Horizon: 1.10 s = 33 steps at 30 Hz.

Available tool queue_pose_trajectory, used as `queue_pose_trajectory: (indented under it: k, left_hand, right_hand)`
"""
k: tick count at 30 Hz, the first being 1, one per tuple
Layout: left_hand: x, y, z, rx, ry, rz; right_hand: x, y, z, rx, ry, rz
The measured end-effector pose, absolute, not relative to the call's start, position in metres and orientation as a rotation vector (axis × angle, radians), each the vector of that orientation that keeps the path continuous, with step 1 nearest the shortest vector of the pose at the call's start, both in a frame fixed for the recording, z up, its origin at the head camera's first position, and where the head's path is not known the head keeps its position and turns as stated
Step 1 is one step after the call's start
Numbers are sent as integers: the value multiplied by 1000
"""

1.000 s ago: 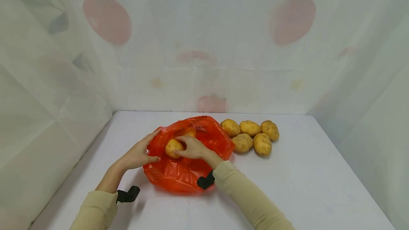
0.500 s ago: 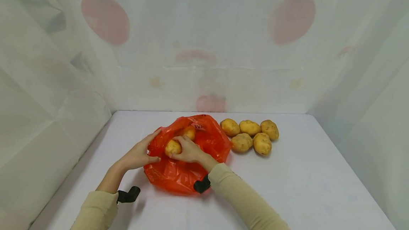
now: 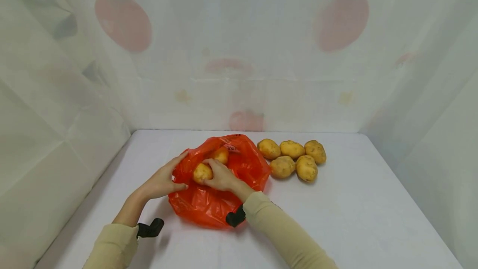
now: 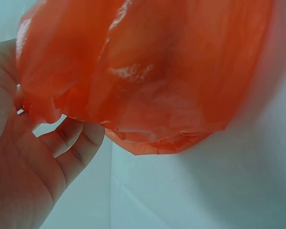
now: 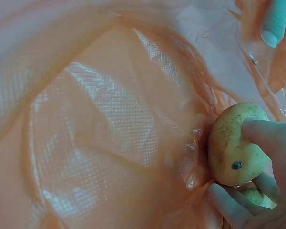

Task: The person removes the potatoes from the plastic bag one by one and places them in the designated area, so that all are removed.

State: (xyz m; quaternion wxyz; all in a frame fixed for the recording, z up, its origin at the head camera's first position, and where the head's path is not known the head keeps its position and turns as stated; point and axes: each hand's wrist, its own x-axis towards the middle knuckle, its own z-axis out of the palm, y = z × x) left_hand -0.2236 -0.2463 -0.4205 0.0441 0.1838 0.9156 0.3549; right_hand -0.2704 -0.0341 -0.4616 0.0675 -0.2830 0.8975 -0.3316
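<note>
A red plastic bag [image 3: 203,211] lies with its mouth spread wide on the white table. At the bag's left rim my left hand [image 3: 161,181] holds the plastic, thumb inside the mouth and fingers outside. My right hand [image 3: 224,177] reaches into the bag and grips a potato [image 3: 201,173]. In the right wrist view the thumb presses on top of this potato [image 5: 229,148], which has a dark spot, and fingers lie below it. Another potato [image 3: 221,155] sits in the bag just behind. The left wrist view shows the bag [image 4: 148,86] from outside.
Several potatoes [image 3: 292,150] lie in two rows on the table [image 3: 354,202], right of the bag. White hanging sheets [image 3: 298,94] with faded fruit prints surround the table at the back and sides. Black camera mounts [image 3: 150,227] stick out from both wrists.
My right hand has shifted slightly left and up with the potato inside the bag. The bag's right edge has drawn in a little. My left hand stays in place.
</note>
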Motion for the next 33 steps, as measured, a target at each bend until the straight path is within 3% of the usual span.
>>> queue_pose_trajectory:
  k: [33]
  left_hand:
    - [-225,-249,-414,561,2802,1064]
  right_hand:
    - [-266,6,-428,-942,2712,-1129]
